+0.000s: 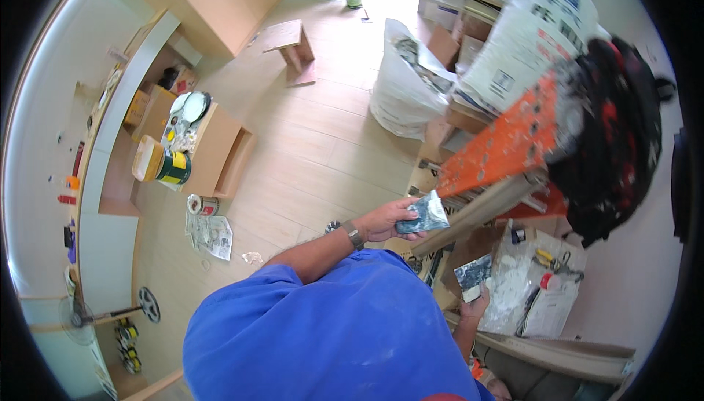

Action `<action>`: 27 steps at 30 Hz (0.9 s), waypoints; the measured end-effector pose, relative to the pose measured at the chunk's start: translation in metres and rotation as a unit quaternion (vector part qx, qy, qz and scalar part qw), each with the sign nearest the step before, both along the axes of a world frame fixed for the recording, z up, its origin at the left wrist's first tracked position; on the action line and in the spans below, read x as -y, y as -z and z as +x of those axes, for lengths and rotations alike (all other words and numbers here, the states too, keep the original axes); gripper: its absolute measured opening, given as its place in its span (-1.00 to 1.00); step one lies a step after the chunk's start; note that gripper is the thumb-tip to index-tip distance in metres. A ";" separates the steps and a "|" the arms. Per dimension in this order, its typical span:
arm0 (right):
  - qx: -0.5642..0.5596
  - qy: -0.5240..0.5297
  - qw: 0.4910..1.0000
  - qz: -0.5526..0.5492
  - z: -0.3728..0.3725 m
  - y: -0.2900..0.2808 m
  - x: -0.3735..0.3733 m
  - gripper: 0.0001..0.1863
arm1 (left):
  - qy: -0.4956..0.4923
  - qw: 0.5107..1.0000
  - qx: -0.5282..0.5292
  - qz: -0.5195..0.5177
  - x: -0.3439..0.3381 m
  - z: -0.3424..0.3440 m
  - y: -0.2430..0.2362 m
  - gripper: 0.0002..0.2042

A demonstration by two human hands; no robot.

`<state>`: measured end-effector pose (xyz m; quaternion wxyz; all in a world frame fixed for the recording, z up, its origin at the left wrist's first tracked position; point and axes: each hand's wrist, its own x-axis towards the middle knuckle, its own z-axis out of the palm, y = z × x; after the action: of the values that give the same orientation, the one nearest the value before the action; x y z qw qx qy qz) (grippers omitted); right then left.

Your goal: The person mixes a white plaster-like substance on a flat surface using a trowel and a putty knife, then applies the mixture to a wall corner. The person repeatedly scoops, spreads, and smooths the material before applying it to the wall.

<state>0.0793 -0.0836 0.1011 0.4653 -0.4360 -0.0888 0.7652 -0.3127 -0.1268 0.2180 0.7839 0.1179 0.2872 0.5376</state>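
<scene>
My left hand point(391, 222), with a watch on its wrist, is closed around a flat, dark blue-grey putty scraper point(419, 216) with a white, paste-smeared end. To the right and nearer my body, my right hand point(475, 305) grips a second flat putty scraper point(471, 272), dark with white smears. The two scrapers are apart. A wooden ladder rail point(484, 206) runs just beyond my left hand. Beside my right hand is a paste-spattered box point(506, 298) with pliers and other small tools on it. The fingers of my right hand show only in part.
A spattered orange board point(506, 137) leans at the right, with a black bag point(612, 137) hanging by it. Behind are a large white sack point(532, 41) and a white rubbish bag point(400, 96). A wooden stool point(286, 36), a green tub point(174, 168) and a fan point(149, 305) stand leftward.
</scene>
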 end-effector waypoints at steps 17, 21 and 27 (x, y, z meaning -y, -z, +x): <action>-0.076 -0.285 0.955 0.033 -0.426 -0.030 -0.082 -0.58 | -0.399 0.917 0.017 -0.005 0.129 -0.323 0.012 -0.58; -0.045 -0.288 0.957 -0.007 -0.464 -0.028 -0.106 -0.56 | -0.455 0.890 0.021 -0.011 0.107 -0.368 0.022 -0.59; -0.067 -0.304 0.950 -0.013 -0.542 0.004 -0.175 -0.56 | -0.503 0.864 -0.008 -0.028 0.043 -0.456 0.020 -0.65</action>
<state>-0.4625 0.0917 0.0967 0.2096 -0.3419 -0.1756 0.8991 -0.7686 -0.1694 0.1983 0.4074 -0.0605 0.3287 0.8499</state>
